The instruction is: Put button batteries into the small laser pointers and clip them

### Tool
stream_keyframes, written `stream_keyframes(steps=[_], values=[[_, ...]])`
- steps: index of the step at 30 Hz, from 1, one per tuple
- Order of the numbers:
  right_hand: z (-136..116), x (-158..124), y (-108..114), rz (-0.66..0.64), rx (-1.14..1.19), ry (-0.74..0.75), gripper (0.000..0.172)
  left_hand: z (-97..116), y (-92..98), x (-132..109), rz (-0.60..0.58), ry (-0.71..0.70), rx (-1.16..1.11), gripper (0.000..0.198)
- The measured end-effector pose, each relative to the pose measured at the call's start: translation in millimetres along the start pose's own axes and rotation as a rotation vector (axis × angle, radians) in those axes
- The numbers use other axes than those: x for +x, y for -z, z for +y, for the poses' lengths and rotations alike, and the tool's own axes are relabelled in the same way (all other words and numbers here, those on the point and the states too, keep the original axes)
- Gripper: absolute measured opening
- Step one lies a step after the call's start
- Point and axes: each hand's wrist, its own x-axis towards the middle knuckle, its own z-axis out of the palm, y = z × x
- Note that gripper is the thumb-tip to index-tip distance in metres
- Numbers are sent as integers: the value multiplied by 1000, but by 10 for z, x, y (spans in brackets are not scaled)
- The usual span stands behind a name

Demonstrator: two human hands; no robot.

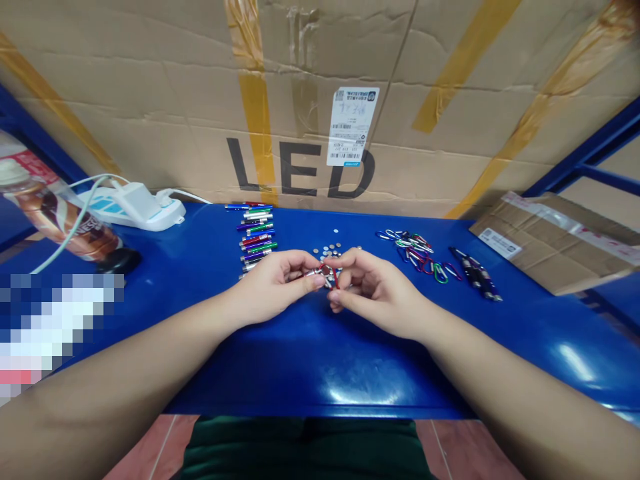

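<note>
My left hand [276,287] and my right hand [376,293] meet above the blue table [320,367], fingertips close together. Between them is a red metal carabiner [328,275], which my right fingers pinch. A small silver cylinder [311,273] sits at my left fingertips, partly hidden and joined to the carabiner as far as I can tell. Just behind my hands lies a scatter of button cell batteries [328,251]. To the left stands a tight row of multicoloured mini flashlights [256,233], and several coloured carabiners [415,253] lie to the right.
Several dark flashlights [473,273] lie at the right. A flattened cardboard parcel [555,243] overlaps the table's right end. A power strip [133,208], a drink bottle [55,207] and a black object [120,261] stand at the left. A large cardboard box [310,100] rises behind.
</note>
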Motion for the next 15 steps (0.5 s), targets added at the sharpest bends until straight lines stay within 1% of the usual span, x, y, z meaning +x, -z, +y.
stream_keyframes(steps=[3, 7, 10, 12, 15], values=[[-53, -3, 68, 22, -171, 9, 33, -14, 25, 2, 0, -34, 48, 24], [-86, 13, 135, 93, -314, 57, 23, -4, 29, -34, -35, -71, 189, 28], [-80, 22, 123, 119, -339, 65, 21, -2, 22, -62, -54, -70, 211, 28], [-73, 20, 97, 117, -314, 49, 17, -12, 22, -69, -55, -66, 213, 26], [-72, 12, 76, 108, -261, 17, 17, -29, 23, -65, -77, -44, 220, 27]])
